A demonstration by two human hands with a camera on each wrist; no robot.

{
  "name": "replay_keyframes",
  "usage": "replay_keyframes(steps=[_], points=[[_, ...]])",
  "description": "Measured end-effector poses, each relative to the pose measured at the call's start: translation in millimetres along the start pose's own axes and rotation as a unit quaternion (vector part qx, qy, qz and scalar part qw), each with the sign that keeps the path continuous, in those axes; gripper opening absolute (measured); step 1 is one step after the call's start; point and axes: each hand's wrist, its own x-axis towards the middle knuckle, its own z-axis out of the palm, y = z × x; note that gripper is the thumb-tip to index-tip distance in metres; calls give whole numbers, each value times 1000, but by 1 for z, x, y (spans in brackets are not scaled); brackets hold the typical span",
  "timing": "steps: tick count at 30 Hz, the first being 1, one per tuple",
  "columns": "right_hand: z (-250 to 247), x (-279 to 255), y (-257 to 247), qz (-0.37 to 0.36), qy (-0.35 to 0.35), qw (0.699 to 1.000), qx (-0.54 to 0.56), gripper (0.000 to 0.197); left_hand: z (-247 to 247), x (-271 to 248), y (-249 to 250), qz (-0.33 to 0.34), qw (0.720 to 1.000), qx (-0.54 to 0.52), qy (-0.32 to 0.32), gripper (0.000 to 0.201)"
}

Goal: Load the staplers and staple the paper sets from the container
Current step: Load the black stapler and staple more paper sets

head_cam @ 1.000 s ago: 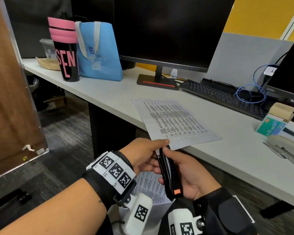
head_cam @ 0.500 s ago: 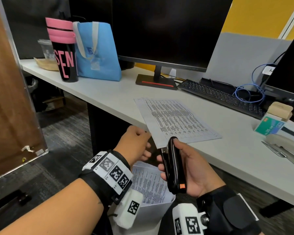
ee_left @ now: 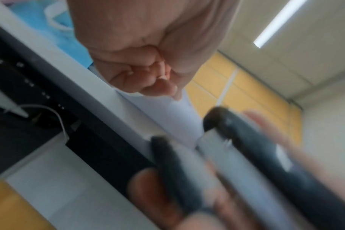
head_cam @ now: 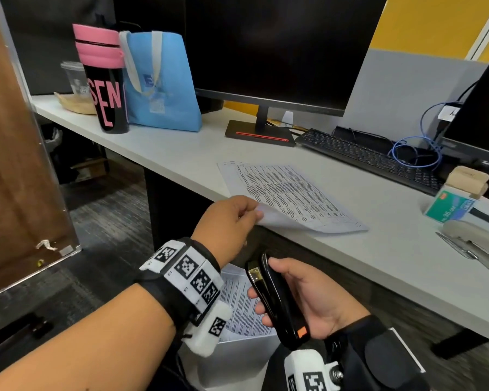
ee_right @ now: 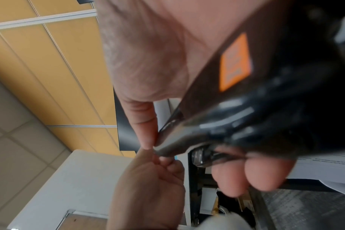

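Below the desk's [head_cam: 181,153] front edge, the right hand [head_cam: 308,300] grips a black stapler [head_cam: 277,300]; the left hand [head_cam: 226,224] pinches the overhanging corner of the paper set [head_cam: 288,196].

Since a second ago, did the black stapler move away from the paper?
Yes. The black stapler in the right hand has dropped back below the desk edge, clear of the paper set corner.
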Motion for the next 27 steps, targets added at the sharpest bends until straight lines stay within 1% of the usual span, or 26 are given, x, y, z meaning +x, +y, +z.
replay_keyframes(steps=[3, 5, 8, 12, 15, 17, 18, 19, 20, 21, 23, 24, 25, 27], points=[[4, 3, 4, 7, 1, 1000, -13, 42, 1, 9, 6, -70, 992, -108, 20, 10], [5, 3, 7, 6, 1, 1000, -12, 42, 0, 10, 9, -92, 986, -139, 20, 13], [6, 4, 8, 5, 5, 1000, -11, 42, -1, 9, 11, -104, 983, -152, 17, 16], [4, 3, 7, -2, 1, 1000, -14, 42, 1, 9, 10, -119, 980, -158, 9, 15], [4, 2, 5, -13, 7, 1000, -9, 43, 2, 5, 13, -120, 968, -220, -14, 15], [3, 0, 3, -37, 12, 999, 9, 44, 2, 3, 11, -115, 959, -259, -16, 19], [2, 0, 2, -52, 15, 998, 22, 44, 3, 1, 8, -116, 954, -276, -5, 20], [1, -1, 0, -65, 19, 997, 34, 44, 3, -1, 6, -115, 952, -282, 15, 17], [0, -2, -1, -77, 22, 996, 43, 43, 4, -3, 3, -112, 953, -280, 45, 14], [-1, -3, -2, -88, 24, 995, 49, 43, 5, -6, -1, -112, 954, -268, 79, 19], [-3, -4, -5, -101, 32, 993, 48, 46, 8, -10, -8, -138, 948, -253, 136, 31], [-3, -4, -6, -104, 36, 993, 46, 47, 9, -11, -10, -164, 941, -261, 143, 34], [-3, -4, -7, -106, 41, 993, 45, 47, 10, -11, -10, -199, 930, -283, 123, 34], [0, -2, -9, -102, 49, 992, 46, 48, 12, -13, -9, -270, 912, -307, 41, 32]])
